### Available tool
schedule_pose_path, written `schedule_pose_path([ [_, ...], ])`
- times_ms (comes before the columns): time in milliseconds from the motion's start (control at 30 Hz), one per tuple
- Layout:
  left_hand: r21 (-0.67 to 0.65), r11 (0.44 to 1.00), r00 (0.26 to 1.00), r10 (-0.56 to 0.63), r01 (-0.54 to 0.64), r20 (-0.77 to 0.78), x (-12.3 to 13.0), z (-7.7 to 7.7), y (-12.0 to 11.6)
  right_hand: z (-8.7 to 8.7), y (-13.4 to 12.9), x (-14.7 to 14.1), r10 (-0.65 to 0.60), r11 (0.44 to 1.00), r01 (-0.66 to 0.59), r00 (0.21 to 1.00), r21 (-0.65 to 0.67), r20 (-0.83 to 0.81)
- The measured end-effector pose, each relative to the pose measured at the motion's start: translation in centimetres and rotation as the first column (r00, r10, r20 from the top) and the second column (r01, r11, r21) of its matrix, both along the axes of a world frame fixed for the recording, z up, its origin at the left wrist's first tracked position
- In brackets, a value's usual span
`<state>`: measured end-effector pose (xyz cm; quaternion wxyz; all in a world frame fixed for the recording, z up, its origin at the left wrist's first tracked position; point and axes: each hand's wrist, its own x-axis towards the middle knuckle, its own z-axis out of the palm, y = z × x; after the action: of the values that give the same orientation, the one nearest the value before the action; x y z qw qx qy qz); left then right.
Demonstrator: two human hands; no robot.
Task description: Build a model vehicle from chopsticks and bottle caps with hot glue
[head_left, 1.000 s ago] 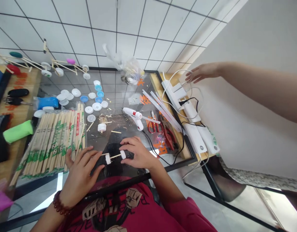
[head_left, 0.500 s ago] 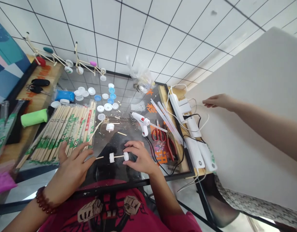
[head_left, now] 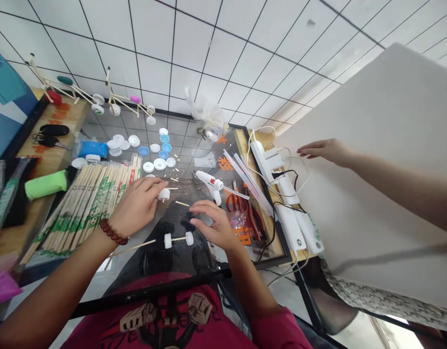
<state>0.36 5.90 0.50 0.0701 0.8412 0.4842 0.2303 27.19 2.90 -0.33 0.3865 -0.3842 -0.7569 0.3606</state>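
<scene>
My left hand (head_left: 136, 206), with a beaded bracelet, reaches over the table with its fingers stretched out. Its fingertips are at a white bottle cap with a short stick in it (head_left: 164, 195); whether they touch is unclear. My right hand (head_left: 216, 227) is open, thumb and fingers apart, beside a small piece of wooden stick (head_left: 182, 203). In front of me lies a pair of white bottle caps (head_left: 167, 241) joined by a short stick (head_left: 178, 239). A longer wooden stick (head_left: 136, 246) lies to their left.
A white glue gun (head_left: 209, 180), red-handled pliers (head_left: 258, 223) and glue sticks (head_left: 247, 179) lie on the right near power strips (head_left: 291, 228). Wrapped chopsticks (head_left: 81, 208) and loose caps (head_left: 160, 164) are left. Another person's hand (head_left: 327, 149) extends from the right.
My left hand has moved forward and right from the long stick to the single cap. My right hand has let go of the joined caps and shifted slightly forward.
</scene>
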Motion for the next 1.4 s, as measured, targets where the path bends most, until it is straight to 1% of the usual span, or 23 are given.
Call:
schedule_pose_path([
  [100, -0.050, 0.998, 0.999, -0.031, 0.032, 0.023, 0.1, -0.8, 0.9, 0.4, 1.1, -0.8, -0.009, 0.999, 0.008, 1.000, 0.046, 0.016],
  [233, -0.087, 0.994, 0.996, -0.054, 0.059, 0.067, -0.2, -1.5, 1.0, 0.3, 2.1, -1.7, 0.004, 0.998, -0.006, 1.000, 0.057, 0.028],
  [333, -0.093, 0.995, 0.994, -0.034, 0.044, 0.105, -0.4, -1.8, 0.8, -0.1, 2.5, -2.2, 0.003, 0.998, -0.004, 1.000, 0.062, 0.016],
  [433, -0.104, 0.994, 0.978, 0.010, 0.012, 0.210, -0.6, -1.7, 0.5, -0.6, 2.7, -2.5, -0.017, 0.998, 0.016, 1.000, 0.067, 0.014],
  [567, -0.192, 0.981, 0.907, 0.092, -0.012, 0.412, -0.9, -1.3, 0.0, -1.4, 2.7, -2.7, -0.045, 0.996, 0.044, 0.999, 0.077, 0.009],
  [667, -0.300, 0.953, 0.833, 0.140, 0.032, 0.535, -1.1, -1.3, -0.3, -1.9, 2.7, -2.8, -0.077, 0.995, 0.077, 0.997, 0.058, -0.006],
  [733, -0.358, 0.931, 0.794, 0.162, 0.074, 0.586, -1.2, -1.4, -0.4, -2.0, 2.7, -2.9, -0.097, 0.994, 0.098, 0.995, 0.056, -0.031],
  [767, -0.375, 0.923, 0.783, 0.166, 0.091, 0.599, -1.3, -1.4, -0.4, -2.0, 2.8, -2.9, -0.106, 0.992, 0.109, 0.993, 0.058, -0.047],
  [833, -0.376, 0.920, 0.784, 0.154, 0.108, 0.602, -1.3, -1.4, -0.4, -1.9, 2.8, -3.1, -0.127, 0.989, 0.132, 0.989, 0.061, -0.075],
  [1000, -0.286, 0.950, 0.841, 0.052, 0.124, 0.538, -1.1, -1.0, -0.4, -1.2, 3.1, -3.7, -0.147, 0.989, 0.149, 0.983, 0.013, -0.113],
  [1133, -0.236, 0.961, 0.853, -0.001, 0.145, 0.522, -0.7, -0.9, -0.5, -1.1, 3.2, -4.4, -0.185, 0.983, 0.185, 0.980, -0.005, -0.076],
  [1233, -0.271, 0.956, 0.831, 0.058, 0.115, 0.554, -0.5, -1.2, -0.6, -1.3, 3.2, -4.7, -0.223, 0.975, 0.224, 0.972, 0.005, -0.073],
  [1333, -0.352, 0.933, 0.782, 0.161, 0.079, 0.602, -0.4, -1.5, -0.7, -1.8, 3.2, -4.9, -0.246, 0.969, 0.246, 0.968, -0.013, -0.055],
  [1400, -0.394, 0.917, 0.774, 0.203, 0.065, 0.600, -0.4, -1.6, -0.7, -2.3, 3.3, -4.9, -0.252, 0.967, 0.251, 0.967, -0.031, -0.029],
])
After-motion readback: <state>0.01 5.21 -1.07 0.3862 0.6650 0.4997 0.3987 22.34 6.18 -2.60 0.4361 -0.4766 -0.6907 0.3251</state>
